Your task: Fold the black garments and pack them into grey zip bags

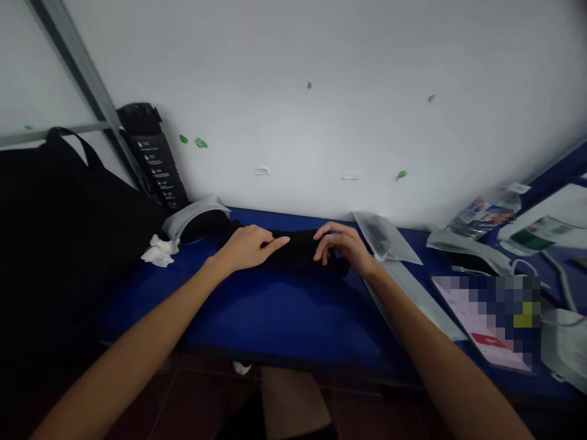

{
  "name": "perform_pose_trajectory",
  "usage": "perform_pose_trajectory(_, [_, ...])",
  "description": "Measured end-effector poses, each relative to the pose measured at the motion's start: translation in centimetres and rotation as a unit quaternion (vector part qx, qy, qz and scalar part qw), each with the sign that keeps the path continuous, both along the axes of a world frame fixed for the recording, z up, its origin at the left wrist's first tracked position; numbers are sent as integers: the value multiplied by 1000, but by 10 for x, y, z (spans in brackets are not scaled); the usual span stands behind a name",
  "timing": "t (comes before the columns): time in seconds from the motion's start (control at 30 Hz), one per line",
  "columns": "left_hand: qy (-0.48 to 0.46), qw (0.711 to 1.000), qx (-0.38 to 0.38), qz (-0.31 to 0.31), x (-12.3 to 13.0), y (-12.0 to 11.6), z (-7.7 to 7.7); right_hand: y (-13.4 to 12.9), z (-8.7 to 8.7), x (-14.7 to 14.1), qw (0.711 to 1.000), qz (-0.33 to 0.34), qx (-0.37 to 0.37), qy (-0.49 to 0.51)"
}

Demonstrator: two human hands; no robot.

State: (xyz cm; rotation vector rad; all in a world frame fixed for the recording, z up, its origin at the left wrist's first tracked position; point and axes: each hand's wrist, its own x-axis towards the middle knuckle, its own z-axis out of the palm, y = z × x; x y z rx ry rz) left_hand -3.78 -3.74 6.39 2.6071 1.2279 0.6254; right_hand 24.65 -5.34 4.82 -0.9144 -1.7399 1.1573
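A dark, folded or rolled piece of black cloth (296,252) lies on the blue tabletop (279,305) between my hands; its exact kind does not show. My left hand (245,247) rests flat over the cloth's left end, thumb stretched out to the right and the other fingers partly hidden. Over the right end, my right hand (343,245) has its fingers bent but apart, with the tips at the cloth. Neither hand plainly grips it.
Left stand a large black bag (59,226) and a tall black bottle (158,162); near them are crumpled tissue (160,250) and a pouch (197,217). Right are clear plastic bags (389,238), a phone-like flat screen (481,330) and a plastic bottle (481,211). A white wall (293,134) rises behind.
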Motion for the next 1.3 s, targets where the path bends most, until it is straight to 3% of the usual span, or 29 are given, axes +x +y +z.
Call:
perform_pose_trajectory(0.1, [-20, 999, -46, 5, 3, -7, 6, 0, -2, -2, 999, 0, -42, 4])
perform_pose_trajectory(0.27, [-12, 990, -132, -49, 0, -14, 17, 5, -13, -6, 994, -18, -8, -105])
perform_pose_trajectory(0.43, [48, 928, -352, -115, -12, -12, 20, 6, -14, -1, 993, -1, -32, -117])
perform_pose_trajectory(0.5, [69, 910, -392, -114, -13, -10, 18, 6, -12, 1, 994, 3, -40, -102])
perform_pose_trajectory(0.57, [88, 921, -364, -107, -10, -8, 13, 6, -11, 1, 992, 9, -46, -117])
perform_pose_trajectory(0.63, [104, 954, -264, -96, -4, -6, 5, 6, -12, 0, 987, 11, -28, -155])
perform_pose_trajectory(0.7, [107, 981, -145, -78, 2, -4, -3, 7, -15, -1, 980, -2, 27, -197])
perform_pose_trajectory(0.8, [83, 993, -71, -41, 6, -2, -11, 9, -21, -1, 963, -31, 119, -238])
perform_pose_trajectory(1.0, [64, 996, -50, -49, -4, 6, -20, 13, -30, 4, 937, -49, 204, -281])
perform_pose_trajectory(1.17, [91, 985, -143, -18, -9, 10, -25, 13, -28, 5, 929, -81, 198, -303])
perform_pose_trajectory(1.3, [117, 974, -189, -41, -11, 7, -21, 12, -24, 5, 924, -133, 208, -293])
